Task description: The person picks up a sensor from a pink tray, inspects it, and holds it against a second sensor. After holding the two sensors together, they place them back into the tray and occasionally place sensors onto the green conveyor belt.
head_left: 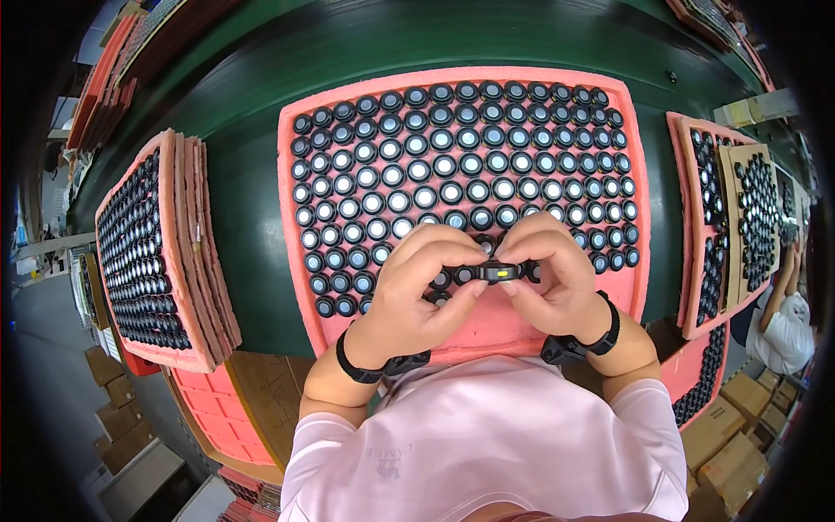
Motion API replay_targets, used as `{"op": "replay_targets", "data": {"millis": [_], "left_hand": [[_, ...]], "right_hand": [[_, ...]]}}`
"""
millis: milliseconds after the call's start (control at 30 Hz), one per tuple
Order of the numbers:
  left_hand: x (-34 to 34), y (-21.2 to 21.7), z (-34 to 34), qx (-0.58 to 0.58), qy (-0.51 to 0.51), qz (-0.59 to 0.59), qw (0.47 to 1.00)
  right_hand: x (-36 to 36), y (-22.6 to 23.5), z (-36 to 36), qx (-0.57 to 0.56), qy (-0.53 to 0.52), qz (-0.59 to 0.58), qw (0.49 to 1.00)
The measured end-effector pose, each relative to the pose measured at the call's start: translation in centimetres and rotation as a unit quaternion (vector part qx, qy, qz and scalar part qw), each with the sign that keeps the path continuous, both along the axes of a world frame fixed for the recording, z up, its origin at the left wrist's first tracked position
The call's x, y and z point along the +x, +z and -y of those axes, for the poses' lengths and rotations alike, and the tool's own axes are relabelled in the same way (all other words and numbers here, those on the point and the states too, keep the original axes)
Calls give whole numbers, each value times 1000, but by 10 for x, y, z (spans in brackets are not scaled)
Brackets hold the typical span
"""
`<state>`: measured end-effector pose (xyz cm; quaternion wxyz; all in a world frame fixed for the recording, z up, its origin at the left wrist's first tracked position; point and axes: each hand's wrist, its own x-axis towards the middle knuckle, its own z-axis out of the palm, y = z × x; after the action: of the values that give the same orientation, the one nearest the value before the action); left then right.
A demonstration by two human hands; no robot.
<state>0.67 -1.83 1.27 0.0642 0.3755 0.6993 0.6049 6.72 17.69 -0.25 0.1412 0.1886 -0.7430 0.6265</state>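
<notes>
Between the fingertips of both hands is a small black round part (500, 272), held edge-on, with a yellow mark on its rim. My left hand (426, 274) pinches its left end and my right hand (550, 274) its right end. Both hands are over the near edge of a pink foam tray (461, 335). Rows of black round parts with pale, shiny centres (422, 170) fill most of that tray. My hands hide some of the nearest parts. A dark band is on each wrist.
The tray lies on a green work surface (248, 217). A stack of similar filled pink trays (202, 235) stands at the left. More filled trays (687, 217) lie at the right, where another person (787, 331) is working. Cardboard boxes (735, 461) are at the lower right.
</notes>
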Motion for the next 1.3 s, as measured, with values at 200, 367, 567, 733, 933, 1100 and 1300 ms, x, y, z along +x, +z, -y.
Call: {"op": "replay_targets", "data": {"millis": [200,367,567,733,933,1100,1300], "left_hand": [[-3,-2,1,-36,-15,32,999],[-1,-8,1,-35,-26,49,998],[-5,-4,5,-36,-39,95,994],[-11,2,14,24,0,104,994],[-11,5,20,13,34,86,996],[-11,6,20,18,43,69,997],[-12,3,21,30,41,69,996]], "right_hand": [[-1,2,4,109,-35,-87,990],[-3,5,8,147,-71,-118,979],[-2,8,5,170,-38,-100,980],[9,10,6,270,29,-46,961],[24,-2,18,414,78,-71,904],[33,-5,18,502,112,-68,855],[26,-5,22,514,104,-63,849]]}}
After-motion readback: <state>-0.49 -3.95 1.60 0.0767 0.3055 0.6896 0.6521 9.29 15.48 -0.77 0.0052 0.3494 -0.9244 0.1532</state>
